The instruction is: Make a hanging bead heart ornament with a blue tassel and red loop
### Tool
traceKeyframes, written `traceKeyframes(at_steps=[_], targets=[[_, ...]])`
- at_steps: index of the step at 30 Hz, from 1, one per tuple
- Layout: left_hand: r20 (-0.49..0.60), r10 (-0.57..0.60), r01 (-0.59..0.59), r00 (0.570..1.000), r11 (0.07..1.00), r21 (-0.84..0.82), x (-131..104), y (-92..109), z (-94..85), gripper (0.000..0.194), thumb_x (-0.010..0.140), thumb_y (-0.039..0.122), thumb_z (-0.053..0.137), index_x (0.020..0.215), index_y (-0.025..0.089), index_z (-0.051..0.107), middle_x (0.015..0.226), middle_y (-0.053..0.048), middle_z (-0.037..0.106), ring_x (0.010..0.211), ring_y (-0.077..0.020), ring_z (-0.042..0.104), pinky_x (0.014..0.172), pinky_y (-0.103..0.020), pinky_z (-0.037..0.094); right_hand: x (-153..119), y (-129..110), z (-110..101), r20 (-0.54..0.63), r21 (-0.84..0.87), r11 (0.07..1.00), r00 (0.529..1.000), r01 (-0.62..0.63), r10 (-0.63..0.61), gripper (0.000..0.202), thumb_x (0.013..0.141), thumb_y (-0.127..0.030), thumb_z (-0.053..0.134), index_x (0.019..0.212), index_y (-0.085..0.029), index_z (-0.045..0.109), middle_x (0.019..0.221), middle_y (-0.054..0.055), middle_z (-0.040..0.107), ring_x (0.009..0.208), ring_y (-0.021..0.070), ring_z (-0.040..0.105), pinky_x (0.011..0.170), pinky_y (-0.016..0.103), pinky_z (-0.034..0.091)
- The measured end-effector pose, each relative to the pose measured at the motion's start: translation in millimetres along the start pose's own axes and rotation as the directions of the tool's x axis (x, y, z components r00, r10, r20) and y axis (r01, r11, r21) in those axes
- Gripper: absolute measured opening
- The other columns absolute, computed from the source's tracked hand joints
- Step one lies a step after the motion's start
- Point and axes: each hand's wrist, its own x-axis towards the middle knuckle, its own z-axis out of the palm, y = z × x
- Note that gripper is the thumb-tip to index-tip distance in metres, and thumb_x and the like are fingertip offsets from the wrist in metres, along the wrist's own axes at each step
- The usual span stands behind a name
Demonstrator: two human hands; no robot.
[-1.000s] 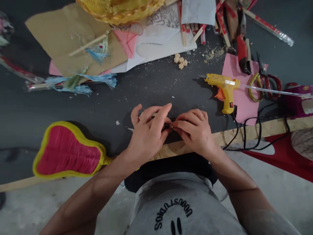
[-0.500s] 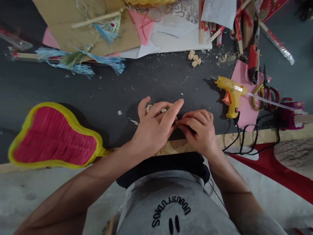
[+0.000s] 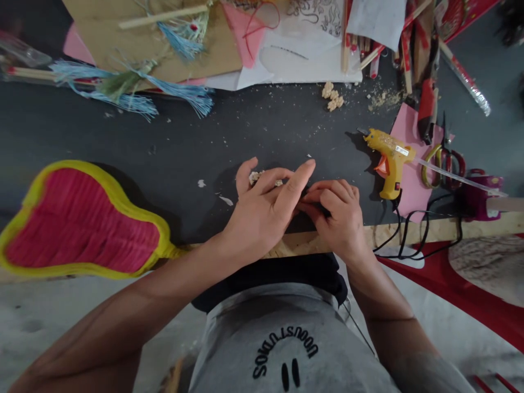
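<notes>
Close together at the table's near edge are my two hands. My left hand (image 3: 266,210) is partly closed around a pale, knobbly carved piece (image 3: 255,177), which shows in bits between the fingers; its index finger points away. Against the left fingertips, my right hand (image 3: 338,215) is closed in a pinch, and whatever lies between its fingers is hidden. A similar pale carved piece (image 3: 332,97) lies farther back on the dark table (image 3: 184,147). To the left is a pink fan (image 3: 90,221) with a yellow rim.
On the right, a yellow glue gun (image 3: 391,158) rests partly on pink paper (image 3: 405,204), with scissors (image 3: 444,164) and black cables (image 3: 426,226) nearby. Blue tassels (image 3: 180,95), cardboard (image 3: 155,49) and several red-wrapped sticks lie along the back. Shavings are scattered about.
The camera view has shifted slightly. The right hand's fingers are curled a little more at the pinch; the left hand keeps nearly the same pose.
</notes>
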Motion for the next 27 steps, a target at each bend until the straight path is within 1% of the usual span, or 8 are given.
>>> traceKeyframes(at_steps=[3,7,9,13,17,20,24,27], targets=[[-0.017,-0.003,0.003,1.000,1.000,-0.009,-0.1,0.1,0.5,0.067,0.097,0.017,0.044,0.157,0.035,0.021,0.101,0.001,0.075,0.121,-0.0230,0.061,0.121,-0.055,0.020,0.5,1.0,-1.6,-0.003,0.011,1.000,1.000,0.012,-0.012,0.013,0.094,-0.028,0.066,0.083,-0.022,0.068,0.097,0.002,0.074,0.089,0.0180,0.063,0.082,0.037,0.039],[-0.045,0.050,-0.050,0.998,0.999,0.020,-0.6,-1.7,3.5,0.069,0.097,0.015,0.047,0.158,0.027,0.016,0.099,0.000,0.075,0.120,-0.0226,0.060,0.119,-0.057,0.019,-1.5,4.4,-5.7,0.003,0.081,0.997,1.000,0.011,-0.012,0.009,0.095,-0.023,0.063,0.091,-0.023,0.070,0.098,0.002,0.073,0.093,0.0182,0.064,0.085,0.037,0.042],[-0.046,0.061,-0.060,0.997,0.998,0.032,-0.8,-2.4,4.5,0.069,0.097,0.014,0.046,0.158,0.026,0.015,0.099,-0.001,0.075,0.120,-0.0223,0.060,0.119,-0.057,0.019,-3.1,5.9,-6.2,0.003,0.067,0.997,0.999,0.031,-0.031,0.008,0.095,-0.024,0.063,0.092,-0.024,0.071,0.099,0.003,0.072,0.094,0.0186,0.064,0.086,0.037,0.043],[-0.035,0.048,-0.048,0.998,0.999,0.018,-0.3,-1.9,3.3,0.076,0.096,0.014,0.044,0.158,0.033,0.006,0.101,0.000,0.075,0.123,-0.0232,0.058,0.119,-0.056,0.017,-4.6,6.0,-3.6,0.015,-0.010,0.997,0.997,0.080,-0.080,0.010,0.095,-0.029,0.065,0.092,-0.028,0.074,0.099,0.001,0.072,0.095,0.0186,0.061,0.087,0.038,0.040],[-0.013,0.037,-0.037,0.999,0.999,0.004,0.3,-0.6,1.4,0.083,0.096,0.013,0.044,0.158,0.039,-0.006,0.102,0.002,0.075,0.122,-0.0228,0.059,0.119,-0.057,0.017,-4.1,4.5,-1.7,0.047,-0.074,0.992,0.994,0.102,-0.098,0.014,0.097,-0.029,0.061,0.094,-0.030,0.074,0.101,0.001,0.071,0.097,0.0187,0.059,0.086,0.038,0.037],[-0.005,0.019,-0.019,1.000,1.000,0.007,0.2,-0.7,2.0,0.080,0.096,0.015,0.045,0.158,0.040,0.000,0.102,0.002,0.075,0.121,-0.0230,0.060,0.119,-0.057,0.018,-4.7,4.4,-0.9,0.067,-0.112,0.986,0.991,0.122,-0.115,0.017,0.098,-0.025,0.058,0.099,-0.030,0.073,0.104,0.001,0.071,0.099,0.0193,0.057,0.086,0.039,0.036],[-0.020,0.010,-0.010,1.000,1.000,0.008,-0.2,-1.3,3.4,0.070,0.096,0.016,0.046,0.157,0.033,0.017,0.100,0.000,0.075,0.121,-0.0237,0.061,0.119,-0.056,0.019,-6.0,4.8,0.6,0.066,-0.144,0.979,0.989,0.142,-0.133,0.018,0.099,-0.022,0.056,0.101,-0.029,0.072,0.107,0.002,0.072,0.100,0.0198,0.056,0.087,0.040,0.035],[-0.033,0.035,-0.035,0.999,0.999,0.021,0.1,-1.2,3.6,0.068,0.095,0.014,0.045,0.157,0.029,0.018,0.098,-0.001,0.075,0.119,-0.0234,0.061,0.118,-0.056,0.020,-6.0,5.0,1.1,0.048,-0.135,0.981,0.990,0.140,-0.134,0.015,0.098,-0.024,0.057,0.099,-0.028,0.071,0.105,0.002,0.072,0.098,0.0196,0.057,0.085,0.039,0.036]])
